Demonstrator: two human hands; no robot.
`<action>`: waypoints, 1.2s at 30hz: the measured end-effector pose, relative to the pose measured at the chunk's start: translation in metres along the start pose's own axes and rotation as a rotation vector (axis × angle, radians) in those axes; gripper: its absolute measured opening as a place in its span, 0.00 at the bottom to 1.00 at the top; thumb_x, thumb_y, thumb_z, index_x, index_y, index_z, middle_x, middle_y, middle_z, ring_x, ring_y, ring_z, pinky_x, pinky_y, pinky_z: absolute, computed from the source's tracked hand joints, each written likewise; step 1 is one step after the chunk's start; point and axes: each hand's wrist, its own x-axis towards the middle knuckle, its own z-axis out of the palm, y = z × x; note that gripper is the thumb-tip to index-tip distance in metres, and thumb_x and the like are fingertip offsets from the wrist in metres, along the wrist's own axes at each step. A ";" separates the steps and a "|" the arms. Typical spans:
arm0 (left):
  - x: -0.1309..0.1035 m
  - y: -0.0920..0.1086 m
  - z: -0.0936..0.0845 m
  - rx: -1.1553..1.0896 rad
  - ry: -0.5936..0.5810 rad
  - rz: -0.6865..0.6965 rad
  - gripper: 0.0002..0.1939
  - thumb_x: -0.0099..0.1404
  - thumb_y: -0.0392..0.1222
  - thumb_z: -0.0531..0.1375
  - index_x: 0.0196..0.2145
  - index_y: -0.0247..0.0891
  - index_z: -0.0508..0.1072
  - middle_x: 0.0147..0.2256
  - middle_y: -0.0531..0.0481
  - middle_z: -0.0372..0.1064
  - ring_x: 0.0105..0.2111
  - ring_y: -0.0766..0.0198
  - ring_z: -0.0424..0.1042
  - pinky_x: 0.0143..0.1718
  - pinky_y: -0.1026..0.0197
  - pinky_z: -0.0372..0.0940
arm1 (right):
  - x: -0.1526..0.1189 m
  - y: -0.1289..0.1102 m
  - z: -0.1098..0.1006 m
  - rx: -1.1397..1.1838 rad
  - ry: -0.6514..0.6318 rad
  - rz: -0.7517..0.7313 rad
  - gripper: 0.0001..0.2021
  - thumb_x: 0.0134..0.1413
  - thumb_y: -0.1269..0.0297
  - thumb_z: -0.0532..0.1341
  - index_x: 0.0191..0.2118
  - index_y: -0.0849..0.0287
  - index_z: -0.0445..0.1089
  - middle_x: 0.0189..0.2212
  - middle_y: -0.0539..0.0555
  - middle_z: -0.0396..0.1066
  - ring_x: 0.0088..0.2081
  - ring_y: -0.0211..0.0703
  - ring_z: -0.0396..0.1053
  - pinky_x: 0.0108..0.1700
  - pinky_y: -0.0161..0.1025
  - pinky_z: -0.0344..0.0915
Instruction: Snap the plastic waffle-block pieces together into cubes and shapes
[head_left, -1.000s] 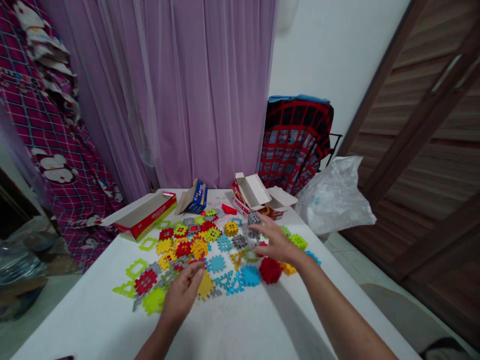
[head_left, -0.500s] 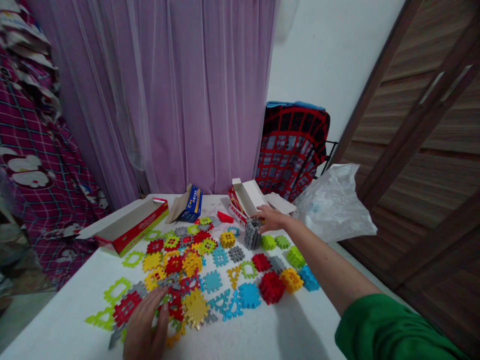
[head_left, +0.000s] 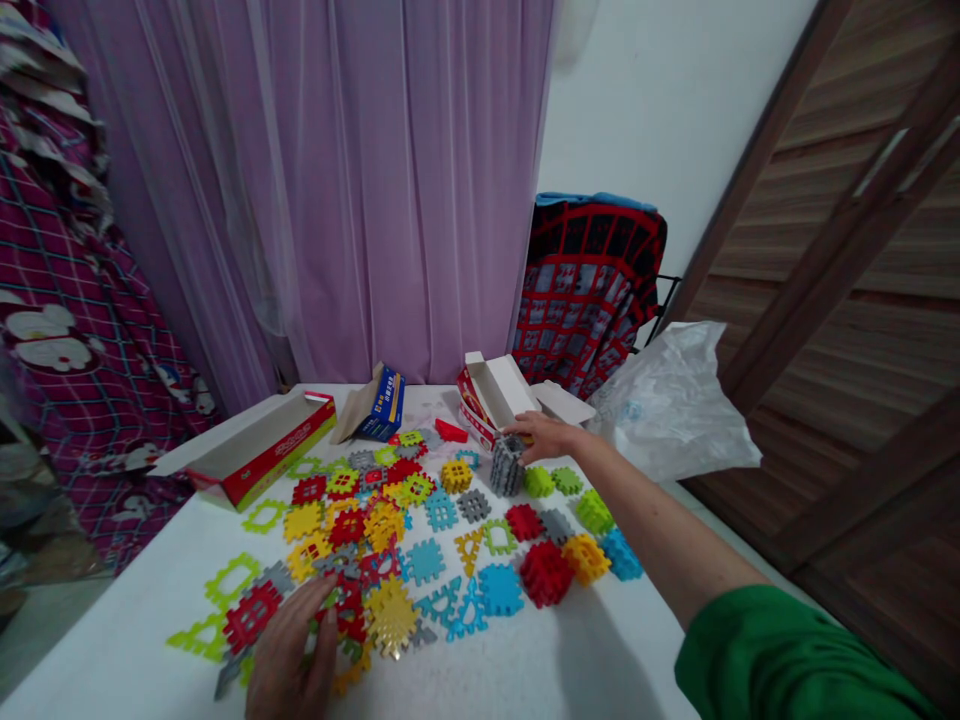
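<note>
Right hand (head_left: 541, 437) is on the grey stack (head_left: 507, 470), fingers bent over its top right; can't tell if they grip or just touch. Stack is upright on the counter (head_left: 510, 675), right of centre, with the open red-and-white box (head_left: 478, 402) close behind, so the far side is tight. Its pale flap (head_left: 562, 402) sticks out behind my wrist. Nearby: small green stack (head_left: 538, 482) to the right, yellow stack (head_left: 456, 476) to the left, flat grey piece (head_left: 474, 506) in front. My forearm slants past the blue stack (head_left: 622, 555); red stack (head_left: 546, 575) is nearer me.

Left hand (head_left: 291, 650) is low at front left, thumb apart from the fingers, gap between them; can't tell if the tips touch any of the loose pieces (head_left: 393, 615), which overlap in a messy spread around it. Back left: long open box (head_left: 279, 450), blue box (head_left: 388, 402) right of it. Crumpled plastic bag (head_left: 675, 410) at the counter's far right
</note>
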 end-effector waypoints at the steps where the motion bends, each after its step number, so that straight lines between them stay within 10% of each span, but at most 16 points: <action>1: 0.000 0.000 0.000 -0.006 0.004 -0.009 0.16 0.67 0.46 0.53 0.48 0.42 0.73 0.45 0.43 0.77 0.45 0.54 0.77 0.48 0.50 0.72 | 0.000 0.001 0.001 0.003 0.010 -0.006 0.40 0.39 0.52 0.72 0.62 0.46 0.64 0.65 0.59 0.56 0.67 0.63 0.48 0.65 0.54 0.50; 25: 0.003 0.002 -0.003 -0.056 -0.005 -0.039 0.15 0.66 0.46 0.53 0.47 0.43 0.73 0.45 0.45 0.78 0.44 0.53 0.77 0.46 0.50 0.73 | -0.003 -0.002 -0.002 0.002 0.079 -0.041 0.41 0.35 0.59 0.73 0.61 0.53 0.66 0.59 0.59 0.66 0.61 0.60 0.60 0.61 0.49 0.59; 32: -0.001 -0.006 0.007 -0.048 -0.006 -0.052 0.16 0.66 0.47 0.53 0.47 0.42 0.75 0.45 0.44 0.78 0.44 0.52 0.77 0.47 0.50 0.72 | -0.034 -0.014 -0.023 0.144 0.377 -0.024 0.30 0.44 0.68 0.65 0.57 0.61 0.70 0.57 0.60 0.68 0.58 0.54 0.65 0.61 0.46 0.60; 36: 0.000 -0.004 0.008 -0.032 0.037 -0.021 0.15 0.66 0.45 0.53 0.46 0.41 0.75 0.43 0.44 0.78 0.43 0.53 0.77 0.46 0.50 0.71 | -0.056 -0.056 0.013 0.570 0.688 0.000 0.21 0.52 0.65 0.57 0.52 0.60 0.72 0.49 0.58 0.75 0.45 0.48 0.74 0.51 0.47 0.70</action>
